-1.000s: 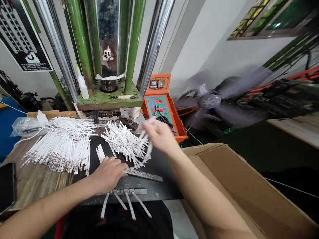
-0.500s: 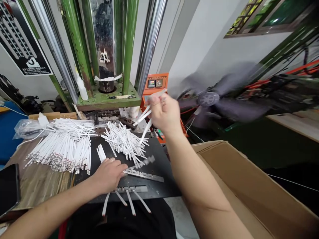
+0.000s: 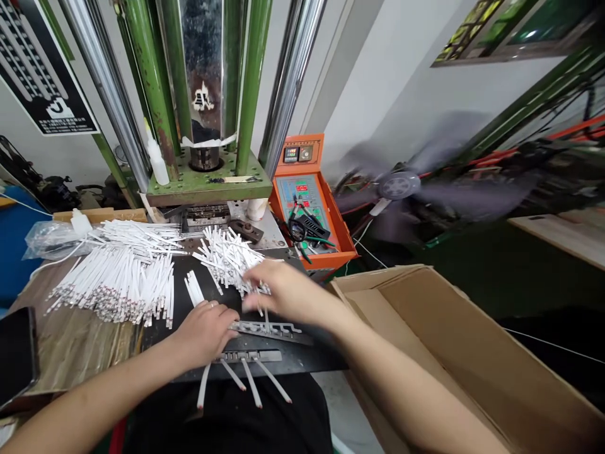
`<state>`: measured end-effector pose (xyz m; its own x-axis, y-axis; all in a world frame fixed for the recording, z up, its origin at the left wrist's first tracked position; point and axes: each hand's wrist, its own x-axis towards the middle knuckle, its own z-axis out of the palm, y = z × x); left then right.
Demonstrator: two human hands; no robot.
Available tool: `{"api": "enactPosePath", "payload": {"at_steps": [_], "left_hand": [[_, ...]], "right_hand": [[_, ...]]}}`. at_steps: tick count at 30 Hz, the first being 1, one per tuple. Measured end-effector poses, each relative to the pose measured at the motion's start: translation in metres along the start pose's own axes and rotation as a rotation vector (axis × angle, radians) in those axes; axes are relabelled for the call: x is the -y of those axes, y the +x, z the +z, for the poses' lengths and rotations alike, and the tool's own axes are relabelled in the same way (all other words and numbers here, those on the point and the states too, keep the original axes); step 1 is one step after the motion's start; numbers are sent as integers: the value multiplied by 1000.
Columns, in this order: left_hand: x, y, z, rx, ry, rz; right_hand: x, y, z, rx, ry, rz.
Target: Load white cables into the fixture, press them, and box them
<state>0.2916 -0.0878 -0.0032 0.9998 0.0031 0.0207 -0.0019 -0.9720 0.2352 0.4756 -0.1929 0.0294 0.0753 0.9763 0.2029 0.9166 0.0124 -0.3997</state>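
Note:
My left hand (image 3: 205, 331) is closed over the left end of a slotted metal bar (image 3: 278, 334) on the dark work surface. A few white strips (image 3: 193, 287) stick out beyond its knuckles. Blurred by motion, my right hand (image 3: 276, 287) hovers at the near right side of a loose pile of white strips (image 3: 227, 255). Its thumb and fingers are apart, with no strip visible between them. One thin piece stands by the bar just below that hand. Closer to my lap, a second metal bar (image 3: 269, 356) has several white strips hanging from it over the edge.
A larger bundle of white strips (image 3: 118, 277) lies at left. Behind stands a green press (image 3: 208, 189); an orange control box (image 3: 340, 243) with cutters on it is to its right. A cardboard box (image 3: 425, 328) sits at right, near a spinning fan (image 3: 399, 185).
My right hand has come down from in front of the control box to the pile; the white strips it held no longer show. A toothed metal piece, raised and blurred before, now rests along the bar.

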Motion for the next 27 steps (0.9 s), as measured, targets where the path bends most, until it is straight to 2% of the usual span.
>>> {"api": "enactPosePath", "payload": {"at_steps": [1,3,5,7,10,12,14,16,18,20,22,24,27], "left_hand": [[-1,2,1,-15,15,14],[-3,8,3,-22,47,42],[-3,11,1,9,54,65],[1,7,-8,48,27,54],[13,-13,-32,131,-33,-57],[19,-30,-48,241,-56,-140],[21,-43,-55,356,-56,-178],[17,-51,-54,411,-33,-148],[14,-55,-49,386,8,-85],[15,-57,-46,318,40,-35],[22,-55,-48,263,41,-40],[35,-44,-56,252,21,-120],[67,-1,-71,221,69,-330]], "right_hand": [[9,-18,6,28,11,-65],[18,-52,15,-66,-25,-70],[11,-84,15,-272,-48,63],[-10,-117,8,-433,-26,261],[-41,-157,4,-429,-54,487],[-45,-168,13,-389,-86,496],[-29,-162,30,-365,-52,400],[-3,-145,47,-308,6,225],[21,-127,59,-238,-3,53],[31,-115,63,-203,-49,-50],[23,-104,58,-185,-75,-99],[-1,-85,49,-177,-83,-118],[-50,-27,32,-220,-83,-104]]}}
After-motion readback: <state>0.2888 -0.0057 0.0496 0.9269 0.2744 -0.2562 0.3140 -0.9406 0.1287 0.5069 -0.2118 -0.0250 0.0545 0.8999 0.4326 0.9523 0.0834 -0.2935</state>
